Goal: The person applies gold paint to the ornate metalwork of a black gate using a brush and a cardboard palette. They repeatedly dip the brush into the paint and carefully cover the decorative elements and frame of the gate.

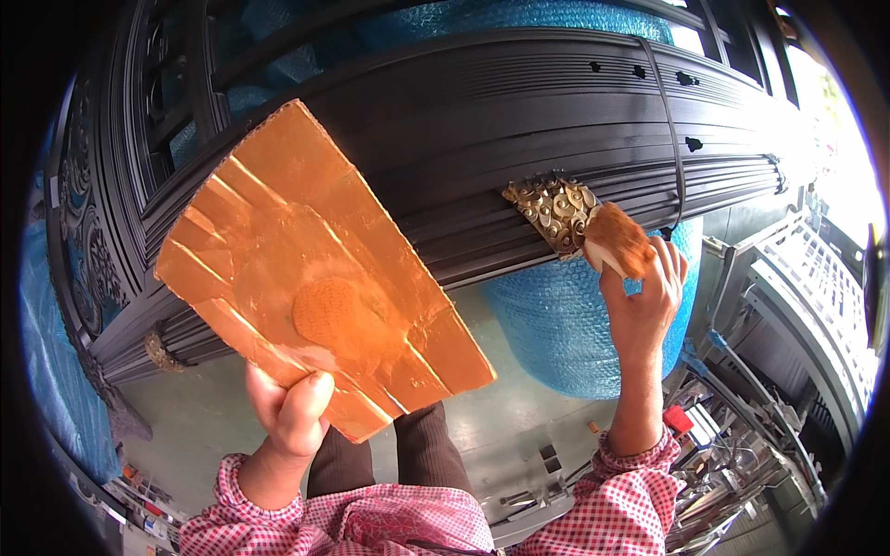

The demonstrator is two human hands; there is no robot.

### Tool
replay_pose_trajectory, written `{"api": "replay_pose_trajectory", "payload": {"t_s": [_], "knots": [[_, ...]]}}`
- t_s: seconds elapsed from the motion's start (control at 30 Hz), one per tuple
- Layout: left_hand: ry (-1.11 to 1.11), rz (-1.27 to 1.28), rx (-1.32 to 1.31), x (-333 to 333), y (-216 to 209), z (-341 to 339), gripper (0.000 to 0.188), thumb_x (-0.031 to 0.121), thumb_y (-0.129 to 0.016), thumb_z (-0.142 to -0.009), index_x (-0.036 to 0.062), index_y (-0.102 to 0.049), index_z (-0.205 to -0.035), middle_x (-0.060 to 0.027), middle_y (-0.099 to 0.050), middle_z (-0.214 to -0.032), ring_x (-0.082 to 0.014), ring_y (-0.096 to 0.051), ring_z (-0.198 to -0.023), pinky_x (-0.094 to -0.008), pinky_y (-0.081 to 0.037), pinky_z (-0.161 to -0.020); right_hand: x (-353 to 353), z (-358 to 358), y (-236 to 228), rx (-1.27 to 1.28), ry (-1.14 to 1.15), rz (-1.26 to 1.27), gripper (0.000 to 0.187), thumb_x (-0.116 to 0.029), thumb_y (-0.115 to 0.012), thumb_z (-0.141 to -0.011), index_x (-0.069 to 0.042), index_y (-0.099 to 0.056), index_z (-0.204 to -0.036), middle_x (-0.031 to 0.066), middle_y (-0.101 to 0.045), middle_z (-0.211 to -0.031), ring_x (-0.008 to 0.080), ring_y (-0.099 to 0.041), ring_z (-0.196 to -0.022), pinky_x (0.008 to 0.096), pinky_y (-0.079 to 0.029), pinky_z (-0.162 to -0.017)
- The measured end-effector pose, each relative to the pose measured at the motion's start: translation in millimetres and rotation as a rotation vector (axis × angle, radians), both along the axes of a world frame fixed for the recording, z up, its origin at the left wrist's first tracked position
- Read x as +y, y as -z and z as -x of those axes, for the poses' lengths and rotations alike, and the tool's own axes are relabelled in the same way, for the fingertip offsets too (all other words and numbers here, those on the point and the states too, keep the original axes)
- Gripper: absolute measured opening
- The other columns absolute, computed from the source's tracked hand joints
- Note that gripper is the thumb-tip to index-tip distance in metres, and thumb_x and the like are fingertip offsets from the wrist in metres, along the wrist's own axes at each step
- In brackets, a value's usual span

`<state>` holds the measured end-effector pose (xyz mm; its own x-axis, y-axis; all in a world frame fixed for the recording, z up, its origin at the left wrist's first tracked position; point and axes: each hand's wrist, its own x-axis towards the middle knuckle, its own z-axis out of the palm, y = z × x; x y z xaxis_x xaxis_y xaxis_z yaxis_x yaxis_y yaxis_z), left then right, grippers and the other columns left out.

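My left hand (pixel 289 408) grips the lower edge of a cardboard piece (pixel 250 204) coated in shiny copper-gold paint, thumb on top. A round, rough orange patch (pixel 338 315) lies near the middle of it. Between the fingers of my right hand (pixel 647 301) is a soft, fuzzy orange-brown and cream pad (pixel 619 243); whether it is sponge or fleece I cannot tell. Its left end touches a gold scrollwork ornament (pixel 553 209), whose right part it hides. The ornament sits on the ribbed edge of a large dark metal frame (pixel 417 139).
A dark strap (pixel 669 130) crosses the frame at right. Blue bubble wrap (pixel 556 324) bulges below it. Another small ornament (pixel 164 352) sits on the rail at left. White metal racking (pixel 816 296) and cluttered parts (pixel 732 463) stand at right, above a grey-green floor (pixel 501 426).
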<state>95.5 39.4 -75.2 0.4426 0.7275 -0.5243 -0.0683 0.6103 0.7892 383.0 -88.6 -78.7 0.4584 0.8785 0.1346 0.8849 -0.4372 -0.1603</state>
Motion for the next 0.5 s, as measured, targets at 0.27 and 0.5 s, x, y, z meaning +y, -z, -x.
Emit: {"api": "replay_pose_trajectory", "payload": {"t_s": [0.27,0.5], "knots": [[0.071,-0.034,-0.005,1,1,0,0.063,0.004,-0.046,-0.070,-0.0033,-0.023,-0.128,-0.0158,-0.040,-0.119,-0.0195,-0.043,-0.106,-0.0349,-0.038,-0.091,-18,9,12,0.031,-0.005,0.024,0.029,-0.013,-0.073,-0.061,-0.004,-0.060,-0.084,0.0078,-0.057,-0.081,0.0249,-0.053,-0.081,0.0369,-0.036,-0.080],[0.074,-0.053,-0.006,-4,7,-2,0.063,0.005,-0.047,-0.069,-0.0034,-0.024,-0.128,-0.0161,-0.040,-0.119,-0.0198,-0.043,-0.105,-0.0355,-0.038,-0.092,-11,13,10,0.048,-0.015,-0.145,0.028,-0.014,-0.063,-0.063,-0.007,-0.060,-0.090,0.0056,-0.059,-0.086,0.0231,-0.054,-0.080,0.0354,-0.035,-0.081]]}}
